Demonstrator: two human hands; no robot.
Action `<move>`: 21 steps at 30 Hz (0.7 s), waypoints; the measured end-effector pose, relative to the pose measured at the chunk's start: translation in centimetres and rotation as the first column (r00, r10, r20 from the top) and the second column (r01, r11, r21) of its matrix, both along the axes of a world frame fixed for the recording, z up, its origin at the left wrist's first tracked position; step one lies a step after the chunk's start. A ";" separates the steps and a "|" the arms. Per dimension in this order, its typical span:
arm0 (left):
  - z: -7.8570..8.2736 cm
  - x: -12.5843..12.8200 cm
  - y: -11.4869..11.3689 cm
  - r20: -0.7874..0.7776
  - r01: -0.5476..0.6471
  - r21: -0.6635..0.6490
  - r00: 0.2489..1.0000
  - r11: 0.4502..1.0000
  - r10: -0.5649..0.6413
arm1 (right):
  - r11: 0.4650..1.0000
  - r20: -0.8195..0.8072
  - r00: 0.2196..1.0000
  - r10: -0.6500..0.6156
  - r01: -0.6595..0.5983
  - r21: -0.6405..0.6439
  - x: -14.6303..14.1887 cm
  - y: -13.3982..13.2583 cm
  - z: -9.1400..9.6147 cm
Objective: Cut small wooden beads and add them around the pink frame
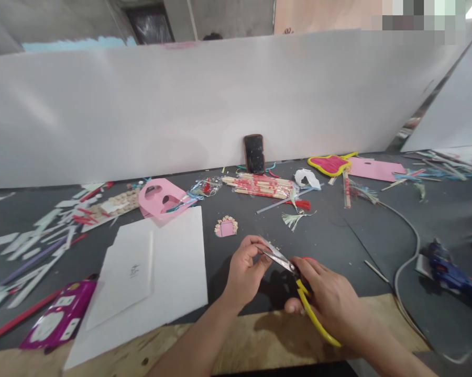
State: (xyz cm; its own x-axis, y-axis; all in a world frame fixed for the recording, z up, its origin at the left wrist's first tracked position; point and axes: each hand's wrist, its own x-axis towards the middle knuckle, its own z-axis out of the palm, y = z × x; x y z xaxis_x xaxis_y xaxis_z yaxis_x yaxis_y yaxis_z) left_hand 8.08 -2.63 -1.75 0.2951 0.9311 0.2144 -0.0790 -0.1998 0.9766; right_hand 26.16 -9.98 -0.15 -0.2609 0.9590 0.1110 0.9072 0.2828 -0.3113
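Observation:
My right hand [330, 299] grips yellow-handled scissors [294, 285], blades pointing up and left. My left hand [245, 269] pinches something tiny at the blade tips; I cannot make out what it is. Both hands hover over the dark grey mat [338, 235] near the front wooden edge. A small pink piece edged with beads [226, 226] lies just beyond my left hand.
White sheets [157, 272] lie to the left, with a purple packet [58, 317] and paper strips [31, 246]. A pink cut-out [161, 199], sticks [259, 186], a phone [254, 153] leaning on the white board, a yellow-rimmed pink shape [330, 164] and a blue glue gun [448, 269] with cable.

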 end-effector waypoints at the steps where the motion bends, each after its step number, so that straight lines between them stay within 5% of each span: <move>1: 0.0 0.0 0.0 0.001 0.008 -0.005 1.000 1.000 -0.008 | 1.000 -0.012 1.000 0.016 -0.016 0.001 0.0 0.0 0.1; 21: -0.1 0.1 -0.1 -0.032 -0.033 -0.007 0.999 0.999 0.032 | 0.999 0.038 0.999 -0.032 0.031 0.042 -0.3 0.2 -0.6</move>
